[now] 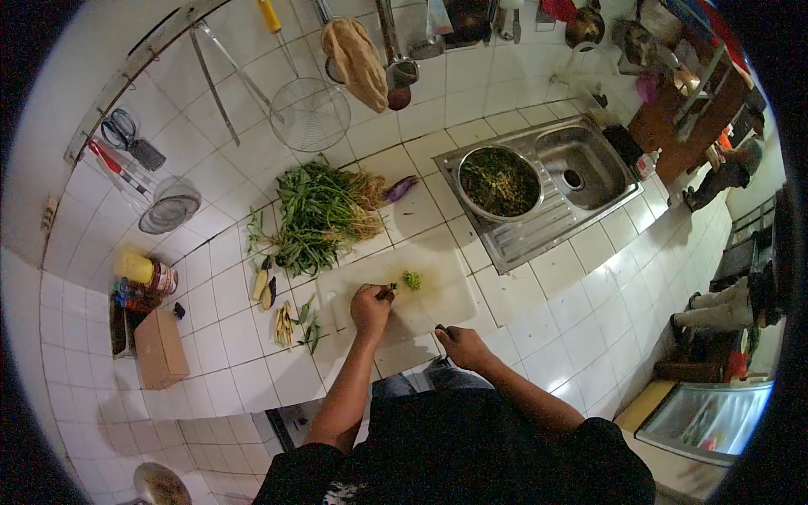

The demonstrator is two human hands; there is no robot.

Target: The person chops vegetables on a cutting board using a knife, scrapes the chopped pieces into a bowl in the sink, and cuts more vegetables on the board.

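Note:
A white cutting board (pixel 450 269) lies on the tiled counter in front of me, with a small heap of chopped green pieces (pixel 411 280) on it. My left hand (pixel 371 310) is over the board just left of the heap. Its fingers are pinched on a small dark piece that I cannot make out. By the board's near right corner, my right hand (pixel 465 348) is closed around something with a dark end, mostly hidden by the fingers. Behind the board lies a large bunch of leafy greens (pixel 311 210) with pale roots, beside a purple eggplant (pixel 401 188).
Eggplant pieces (pixel 263 279) and pale strips (pixel 284 326) lie left of the board. A round metal bowl of greens (pixel 500 182) stands on the sink's drainboard (pixel 522 243). A cardboard box (pixel 161 349) is at left. Strainers (pixel 310 114) hang above; other people stand at right.

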